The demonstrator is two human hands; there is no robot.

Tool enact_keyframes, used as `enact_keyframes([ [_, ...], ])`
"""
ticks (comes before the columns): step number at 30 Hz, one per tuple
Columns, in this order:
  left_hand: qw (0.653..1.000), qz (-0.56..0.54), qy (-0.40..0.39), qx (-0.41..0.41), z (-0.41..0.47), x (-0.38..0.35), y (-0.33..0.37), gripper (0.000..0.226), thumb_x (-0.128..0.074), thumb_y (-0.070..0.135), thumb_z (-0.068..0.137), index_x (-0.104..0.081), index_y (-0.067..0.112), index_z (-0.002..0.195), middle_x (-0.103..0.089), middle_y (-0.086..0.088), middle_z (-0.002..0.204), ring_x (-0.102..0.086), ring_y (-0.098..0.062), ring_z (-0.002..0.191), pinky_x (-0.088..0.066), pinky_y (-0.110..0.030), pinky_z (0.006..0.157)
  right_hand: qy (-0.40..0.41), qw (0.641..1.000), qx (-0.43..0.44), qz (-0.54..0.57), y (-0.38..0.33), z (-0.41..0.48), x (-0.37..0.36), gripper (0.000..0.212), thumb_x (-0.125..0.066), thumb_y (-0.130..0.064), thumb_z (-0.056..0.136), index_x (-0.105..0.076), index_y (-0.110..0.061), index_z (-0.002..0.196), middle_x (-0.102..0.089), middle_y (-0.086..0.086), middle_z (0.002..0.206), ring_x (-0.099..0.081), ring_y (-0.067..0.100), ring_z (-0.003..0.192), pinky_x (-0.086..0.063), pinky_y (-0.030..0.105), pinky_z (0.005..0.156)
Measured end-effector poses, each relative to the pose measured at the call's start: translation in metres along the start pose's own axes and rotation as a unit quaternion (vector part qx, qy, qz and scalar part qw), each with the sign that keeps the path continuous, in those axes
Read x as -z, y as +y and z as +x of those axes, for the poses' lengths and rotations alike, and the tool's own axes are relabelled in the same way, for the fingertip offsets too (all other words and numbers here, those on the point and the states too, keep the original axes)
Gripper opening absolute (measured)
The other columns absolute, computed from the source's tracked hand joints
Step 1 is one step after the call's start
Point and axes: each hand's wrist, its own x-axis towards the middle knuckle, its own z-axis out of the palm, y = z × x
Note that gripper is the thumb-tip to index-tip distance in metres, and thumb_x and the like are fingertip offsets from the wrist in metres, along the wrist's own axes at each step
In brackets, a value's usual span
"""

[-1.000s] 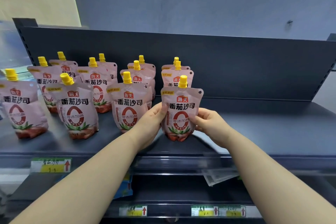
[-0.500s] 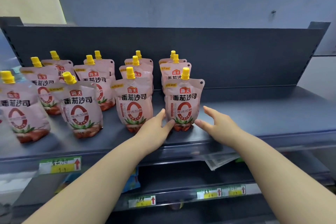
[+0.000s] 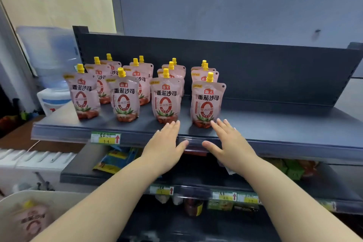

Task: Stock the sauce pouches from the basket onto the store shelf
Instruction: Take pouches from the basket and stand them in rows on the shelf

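My left hand (image 3: 167,143) and right hand (image 3: 229,141) hold nothing, fingers straight, over the front edge of the shelf (image 3: 275,129). The sauce pouches (image 3: 125,98) stand upright on it; my right fingertips are just beside the foot of the rightmost front pouch (image 3: 207,102). One blurred pouch (image 3: 31,220) lies in the basket (image 3: 11,200)

Pink yellow-capped pouches (image 3: 206,102) upright on shelf (image 3: 275,125)
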Motion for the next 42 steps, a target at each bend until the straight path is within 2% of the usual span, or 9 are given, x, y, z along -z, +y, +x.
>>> enact_keyframes([
  [9,0.990,0.134,0.030,0.023,-0.096,-0.009,0.002,0.067,-0.029,0.051,0.097,0.001,0.023,0.151,0.001,0.004,0.159,0.005,-0.012,0.146,-0.004,-0.034,0.119,-0.031,0.997,0.075,-0.010,-0.030,-0.074,-0.016,0.074,-0.029,-0.062,0.091,-0.001,-0.028,0.151,0.005,-0.006,0.159,0.012,0.011,0.145,0.004,0.033,0.117],
  [14,0.978,0.198,0.047,0.049,-0.143,0.000,-0.020,0.066,-0.023,0.053,0.096,0.003,0.025,0.150,0.000,0.004,0.159,0.004,-0.013,0.146,-0.002,-0.035,0.119,-0.048,0.992,0.117,0.003,-0.057,-0.093,-0.026,0.074,-0.028,-0.063,0.091,0.000,-0.028,0.150,0.007,-0.005,0.159,0.014,0.011,0.145,0.005,0.032,0.117],
  [17,0.970,0.223,0.065,0.077,-0.171,0.009,-0.043,0.067,-0.012,0.057,0.093,0.001,0.025,0.150,-0.002,0.004,0.160,0.003,-0.013,0.147,-0.001,-0.037,0.118,-0.053,0.987,0.154,0.016,-0.083,-0.097,-0.036,0.074,-0.028,-0.063,0.091,0.000,-0.028,0.150,0.007,-0.005,0.159,0.013,0.011,0.145,0.004,0.032,0.117],
  [28,0.945,0.213,0.098,0.227,-0.263,0.016,-0.134,0.085,0.013,0.062,0.072,0.003,0.027,0.149,0.000,0.008,0.159,0.005,-0.010,0.146,0.005,-0.036,0.118,-0.125,0.956,0.252,0.083,-0.197,-0.102,-0.117,0.077,-0.028,-0.065,0.088,-0.002,-0.027,0.151,0.008,-0.004,0.159,0.014,0.013,0.145,0.004,0.035,0.118],
  [36,0.948,0.198,0.046,0.244,-0.309,0.020,-0.239,0.082,0.010,0.062,0.075,0.002,0.029,0.149,-0.001,0.008,0.159,0.006,-0.009,0.146,0.008,-0.032,0.116,-0.195,0.951,0.227,0.083,-0.277,-0.102,-0.195,0.074,-0.030,-0.062,0.092,-0.004,-0.026,0.151,0.005,-0.001,0.160,0.010,0.016,0.146,0.002,0.036,0.118],
  [40,0.953,0.173,0.024,0.247,-0.317,0.024,-0.297,0.072,-0.001,0.062,0.086,0.002,0.029,0.149,0.001,0.009,0.158,0.008,-0.008,0.145,0.010,-0.031,0.115,-0.234,0.948,0.200,0.081,-0.318,-0.094,-0.226,0.073,-0.030,-0.061,0.092,-0.005,-0.025,0.151,0.004,-0.001,0.160,0.009,0.015,0.146,0.000,0.037,0.120],
  [42,0.959,0.158,0.010,0.236,-0.317,0.023,-0.322,0.079,0.005,0.064,0.079,0.001,0.028,0.149,0.001,0.009,0.158,0.007,-0.009,0.145,0.007,-0.033,0.117,-0.235,0.952,0.181,0.081,-0.333,-0.089,-0.240,0.073,-0.031,-0.060,0.092,-0.006,-0.025,0.151,0.004,-0.002,0.160,0.008,0.014,0.146,-0.002,0.038,0.120],
])
